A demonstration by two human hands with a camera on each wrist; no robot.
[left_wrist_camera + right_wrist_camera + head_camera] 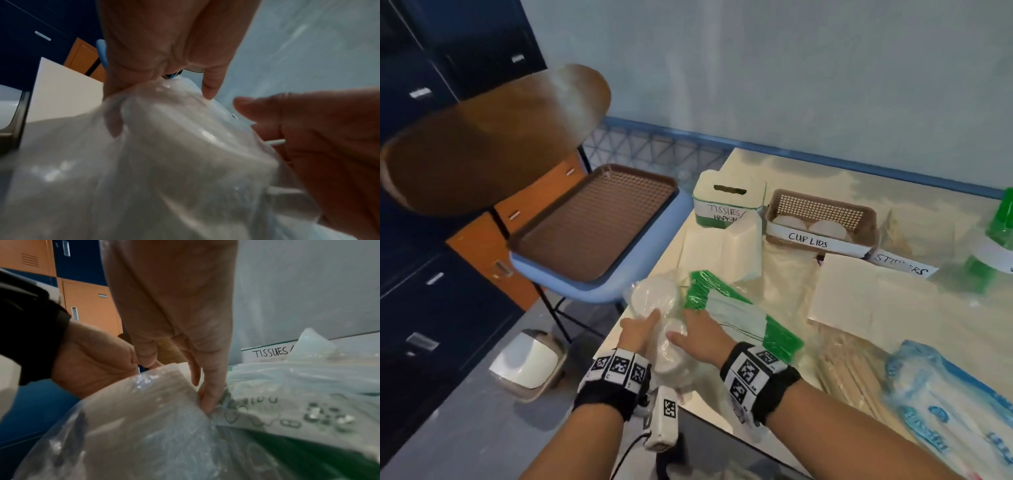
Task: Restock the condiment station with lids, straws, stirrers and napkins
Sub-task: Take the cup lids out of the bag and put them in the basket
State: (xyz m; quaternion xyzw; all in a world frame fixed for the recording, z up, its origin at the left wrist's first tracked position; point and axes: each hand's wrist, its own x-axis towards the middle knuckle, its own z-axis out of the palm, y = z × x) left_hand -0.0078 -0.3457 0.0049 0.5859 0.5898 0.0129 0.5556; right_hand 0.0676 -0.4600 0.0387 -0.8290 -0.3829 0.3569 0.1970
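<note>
A clear plastic bag of white cup lids (654,299) lies at the table's front left corner. My left hand (641,328) grips its left side, fingers curled into the plastic (131,100). My right hand (697,337) holds the bag's right side, with the thumb on top; its fingertips (207,402) dig into the plastic beside a green pack of straws (743,315). The brown basket labelled CUP LIDS (822,205) holds two lids. The box labelled TISSUES/NAPKIN (727,202) stands to its left, and a STIRRERS label (902,265) to its right.
A blue chair (599,291) carrying a brown tray (592,222) stands against the table's left edge. Loose napkins (722,246), white paper (859,294), wooden stirrers (852,370) and a blue-printed bag (955,411) cover the table. Green containers (1000,236) stand at the far right.
</note>
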